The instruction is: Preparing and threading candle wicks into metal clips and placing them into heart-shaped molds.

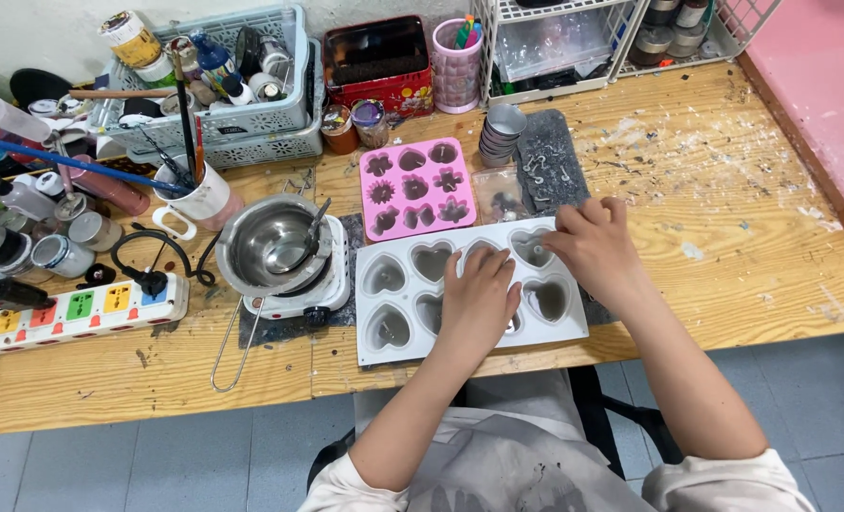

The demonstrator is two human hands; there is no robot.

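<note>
Both hands rest on the white heart-shaped mould (394, 313) at the table (725, 237) edge: the left hand (479, 299) lies flat, fingers together, over the middle cavities, while the right hand (593, 242) pinches something small, too small to tell, above the upper right heart. Several hearts look filled with greyish wax; the pink flower mould (415, 188) sits just behind, beside the steel pot (270, 248).

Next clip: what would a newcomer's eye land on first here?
Both hands, left hand and right hand, rest on the white heart-shaped silicone mould at the wooden workbench's front edge. Just behind it lies a pink flower-shaped silicone mould. To the left, a shiny steel pot sits on a small white hotplate.
</note>
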